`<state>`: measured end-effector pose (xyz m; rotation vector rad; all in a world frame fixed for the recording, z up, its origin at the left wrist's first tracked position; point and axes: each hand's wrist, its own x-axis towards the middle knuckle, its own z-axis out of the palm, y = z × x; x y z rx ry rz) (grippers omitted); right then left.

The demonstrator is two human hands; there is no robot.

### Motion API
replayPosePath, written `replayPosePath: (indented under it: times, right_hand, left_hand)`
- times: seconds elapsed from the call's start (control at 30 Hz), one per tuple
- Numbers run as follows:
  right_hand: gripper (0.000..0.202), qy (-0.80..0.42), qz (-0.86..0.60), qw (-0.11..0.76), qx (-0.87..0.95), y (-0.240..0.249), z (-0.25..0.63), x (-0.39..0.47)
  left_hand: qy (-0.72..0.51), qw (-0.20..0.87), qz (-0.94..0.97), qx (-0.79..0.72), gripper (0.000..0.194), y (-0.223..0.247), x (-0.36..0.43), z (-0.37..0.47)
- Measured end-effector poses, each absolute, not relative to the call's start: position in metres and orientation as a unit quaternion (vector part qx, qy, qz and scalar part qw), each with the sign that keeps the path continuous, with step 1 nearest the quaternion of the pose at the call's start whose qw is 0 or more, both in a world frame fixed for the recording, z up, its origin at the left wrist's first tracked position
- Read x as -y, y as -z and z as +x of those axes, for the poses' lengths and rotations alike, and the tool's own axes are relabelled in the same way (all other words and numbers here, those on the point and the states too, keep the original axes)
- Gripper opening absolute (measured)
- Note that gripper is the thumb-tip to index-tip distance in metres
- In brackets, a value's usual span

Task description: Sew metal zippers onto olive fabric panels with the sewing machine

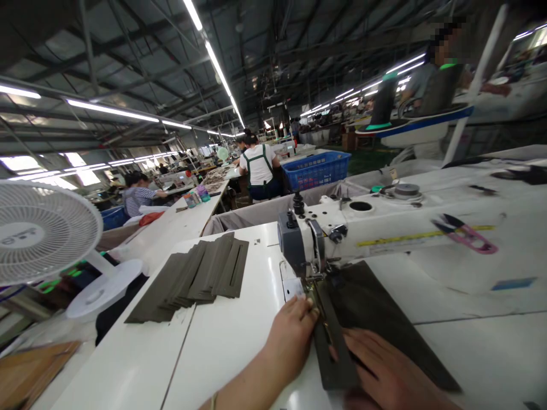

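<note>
A dark olive strip (342,367) with a long slot lies under the needle area of a white sewing machine (384,228). Brass-coloured metal, possibly a zipper, shows in the slot. My left hand (293,330) is closed at the strip's left edge, close to the presser foot (315,279), its fingertips bunched together. At the strip's right edge, my right hand (384,364) grips it, and what looks like a fingertip shows through the slot from beneath. A larger dark panel (384,319) extends under the machine arm, beside and partly below my right hand.
Overlapping slotted dark pieces (200,270) lie left on the white table (231,336). Pink-handled thread snips (470,236) rest on the machine. A white fan (47,233) stands left. Beyond are a blue basket (318,171), thread cones (382,102) and seated people (258,165).
</note>
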<state>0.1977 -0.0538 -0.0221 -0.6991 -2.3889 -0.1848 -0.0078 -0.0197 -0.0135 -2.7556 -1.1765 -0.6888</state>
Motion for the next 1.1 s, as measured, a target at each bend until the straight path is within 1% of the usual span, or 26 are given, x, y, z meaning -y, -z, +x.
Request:
replayPosePath:
  times: [0.03, 0.07, 0.2, 0.33, 0.43, 0.53, 0.6, 0.77, 0.9, 1.1]
  right_hand:
    - [0.026, 0.091, -0.262, 0.323, 0.905, 0.026, 0.196, 0.061]
    - [0.026, 0.109, -0.263, 0.327, 0.901, 0.030, 0.194, 0.066]
    - [0.034, 0.147, -0.261, 0.339, 0.892, 0.041, 0.186, 0.073]
    - [0.038, 0.167, -0.262, 0.364, 0.878, 0.038, 0.185, 0.070]
    - [0.039, 0.160, -0.255, 0.366, 0.880, 0.034, 0.185, 0.066]
    - [0.041, 0.151, -0.262, 0.389, 0.870, 0.031, 0.184, 0.060]
    - [0.042, 0.141, -0.271, 0.407, 0.861, 0.030, 0.182, 0.055]
    - [0.043, 0.121, -0.275, 0.417, 0.858, 0.031, 0.181, 0.043]
    - [0.044, 0.108, -0.275, 0.415, 0.861, 0.032, 0.179, 0.033]
    - [0.041, 0.089, -0.268, 0.390, 0.877, 0.030, 0.178, 0.019]
  left_hand:
    - [0.228, 0.039, -0.896, 0.378, 0.026, 0.015, 0.026, -0.008]
    - [0.230, 0.044, -0.896, 0.376, 0.026, 0.016, 0.031, -0.007]
    - [0.231, 0.062, -0.895, 0.376, 0.022, 0.018, 0.039, -0.002]
    - [0.230, 0.080, -0.894, 0.376, 0.018, 0.017, 0.035, 0.001]
    - [0.221, 0.088, -0.896, 0.376, 0.016, 0.016, 0.031, 0.001]
    - [0.214, 0.087, -0.898, 0.375, 0.015, 0.014, 0.026, 0.003]
    - [0.222, 0.083, -0.897, 0.373, 0.014, 0.013, 0.022, 0.004]
    - [0.235, 0.065, -0.895, 0.374, 0.013, 0.009, 0.011, 0.007]
    - [0.231, 0.026, -0.876, 0.422, 0.009, 0.009, 0.003, 0.006]
    - [0.217, 0.024, -0.871, 0.440, 0.007, 0.017, -0.011, 0.003]
